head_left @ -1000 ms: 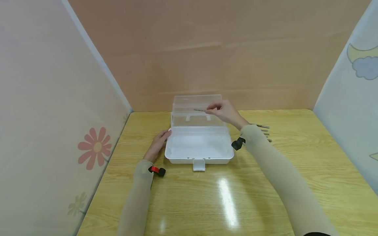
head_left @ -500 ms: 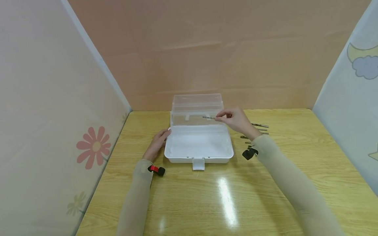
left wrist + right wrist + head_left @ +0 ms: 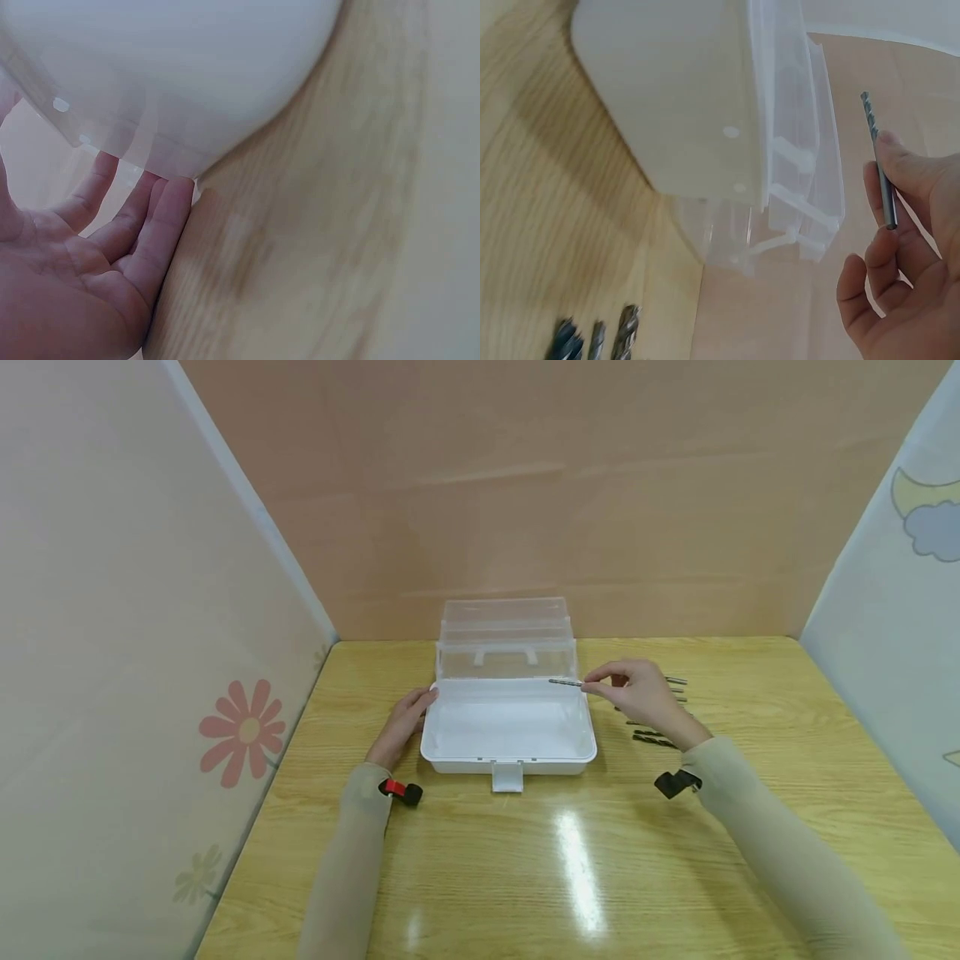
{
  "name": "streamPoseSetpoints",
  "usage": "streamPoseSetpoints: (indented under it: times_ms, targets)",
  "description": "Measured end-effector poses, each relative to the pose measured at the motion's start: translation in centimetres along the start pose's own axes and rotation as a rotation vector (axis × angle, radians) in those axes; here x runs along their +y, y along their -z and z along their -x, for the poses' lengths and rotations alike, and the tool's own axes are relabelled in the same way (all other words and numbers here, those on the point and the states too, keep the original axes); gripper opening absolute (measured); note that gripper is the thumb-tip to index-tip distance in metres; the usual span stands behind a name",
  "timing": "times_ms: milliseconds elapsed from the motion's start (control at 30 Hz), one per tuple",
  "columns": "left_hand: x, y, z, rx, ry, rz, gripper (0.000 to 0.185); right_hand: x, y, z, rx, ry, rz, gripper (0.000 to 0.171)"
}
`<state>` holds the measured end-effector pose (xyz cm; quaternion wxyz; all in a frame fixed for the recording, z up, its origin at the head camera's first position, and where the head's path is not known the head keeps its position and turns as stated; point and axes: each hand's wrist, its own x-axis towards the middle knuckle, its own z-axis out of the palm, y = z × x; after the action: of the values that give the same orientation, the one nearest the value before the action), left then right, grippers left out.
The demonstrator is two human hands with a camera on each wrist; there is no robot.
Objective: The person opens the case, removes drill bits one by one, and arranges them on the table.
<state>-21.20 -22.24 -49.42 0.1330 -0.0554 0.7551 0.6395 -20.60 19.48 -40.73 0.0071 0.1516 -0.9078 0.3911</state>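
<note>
Drill bit (image 3: 564, 682), pinched near its shank by the right hand (image 3: 637, 693), held level over the back right corner of the open white plastic case (image 3: 507, 731). To set it down well, lower it flat and lengthwise into the tray before letting go. Left hand (image 3: 402, 720), fingers straight, rests against the case's left wall. Loose drill bits (image 3: 654, 737) on the wooden table (image 3: 570, 860) are partly hidden by the right hand; their count is unclear.

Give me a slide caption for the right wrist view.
Right hand pinches a drill bit beside the open plastic box.
</note>
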Motion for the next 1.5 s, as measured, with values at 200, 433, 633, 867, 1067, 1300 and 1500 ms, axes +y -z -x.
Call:
streamPoseSetpoints:
  times_ms: [200,433,633,867,1067,1300,1500]
  targets:
    - [0.0,-0.1,-0.1,-0.007,-0.011,0.011,0.076,2.1,1.1,2.1,0.028,0.041,0.015,0.017]
    - [-0.2,-0.1,-0.5,-0.013,-0.004,0.019,0.074,4.6,2.2,5.2,0.039,0.018,0.018,0.014]
    - [-0.1,0.0,-0.2,-0.006,-0.001,0.011,0.073,6.8,2.6,7.2,0.044,0.007,0.040,0.014]
    - [-0.1,-0.1,-0.1,-0.005,-0.001,0.017,0.073,9.1,1.9,9.0,0.007,-0.030,0.108,0.014]
    - [-0.1,0.0,0.0,-0.004,-0.004,0.017,0.071,10.8,1.6,9.8,0.003,-0.040,0.168,0.011]
    - [0.0,0.2,-0.1,0.000,0.001,0.021,0.068,11.4,1.8,9.7,-0.025,-0.032,0.220,0.011]
    - [-0.1,0.2,-0.1,-0.007,-0.005,0.022,0.068,11.5,2.1,9.7,-0.062,0.023,0.308,0.008]
